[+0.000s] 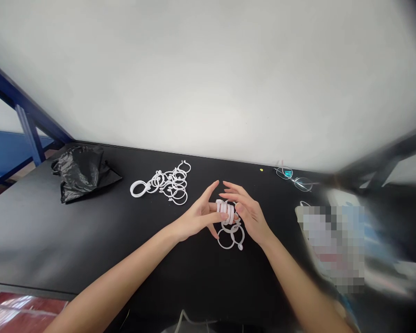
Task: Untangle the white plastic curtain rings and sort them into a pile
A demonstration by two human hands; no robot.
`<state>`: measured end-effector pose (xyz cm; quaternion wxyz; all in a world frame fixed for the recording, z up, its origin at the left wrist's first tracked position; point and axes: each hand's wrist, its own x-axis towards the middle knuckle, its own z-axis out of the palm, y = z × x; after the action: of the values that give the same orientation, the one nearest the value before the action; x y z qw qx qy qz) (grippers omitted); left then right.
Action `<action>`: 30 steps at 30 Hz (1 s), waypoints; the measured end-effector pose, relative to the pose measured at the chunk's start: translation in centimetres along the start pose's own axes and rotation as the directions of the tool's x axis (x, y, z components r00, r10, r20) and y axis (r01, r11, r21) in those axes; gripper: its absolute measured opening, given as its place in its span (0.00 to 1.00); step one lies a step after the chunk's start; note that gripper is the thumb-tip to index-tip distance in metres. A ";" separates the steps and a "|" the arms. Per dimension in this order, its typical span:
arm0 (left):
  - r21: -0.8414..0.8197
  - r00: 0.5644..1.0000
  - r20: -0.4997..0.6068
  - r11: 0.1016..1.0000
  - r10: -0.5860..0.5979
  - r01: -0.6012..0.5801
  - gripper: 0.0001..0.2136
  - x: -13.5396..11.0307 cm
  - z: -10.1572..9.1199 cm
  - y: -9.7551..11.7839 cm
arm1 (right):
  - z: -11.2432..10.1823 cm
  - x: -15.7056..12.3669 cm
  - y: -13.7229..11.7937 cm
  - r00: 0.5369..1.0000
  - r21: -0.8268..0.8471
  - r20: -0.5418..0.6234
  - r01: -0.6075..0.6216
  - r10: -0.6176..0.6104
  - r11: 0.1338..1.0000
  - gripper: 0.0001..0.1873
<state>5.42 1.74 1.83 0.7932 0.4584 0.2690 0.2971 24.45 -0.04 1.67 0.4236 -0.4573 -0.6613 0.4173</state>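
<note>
My left hand [197, 215] and my right hand [247, 210] meet above the middle of the black table [55, 236]. Between them they hold a small stack of white plastic rings [226, 211], pinched by the fingertips of both hands. More white rings [231, 236] hang or lie just below the stack, linked together. The index fingers of both hands stretch forward. A pile of several loose white rings [166, 184] lies on the table to the left, beyond my left hand.
A crumpled black plastic bag [81, 171] lies at the far left of the table. A pair of glasses [293, 178] rests near the back edge at the right. A blurred, pixelated object [336, 245] sits at the right. A white wall stands behind.
</note>
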 end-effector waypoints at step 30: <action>-0.174 0.964 0.228 0.980 0.140 -0.101 0.24 0.1 -0.9 0.3 | 0.0 0.2 0.1 0.985 0.323 0.135 -0.148 0.109 0.935 0.34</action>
<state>4.83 2.48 1.72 0.8346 0.4410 0.1181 0.3083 24.40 0.22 1.61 0.4274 -0.3970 -0.5734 0.5753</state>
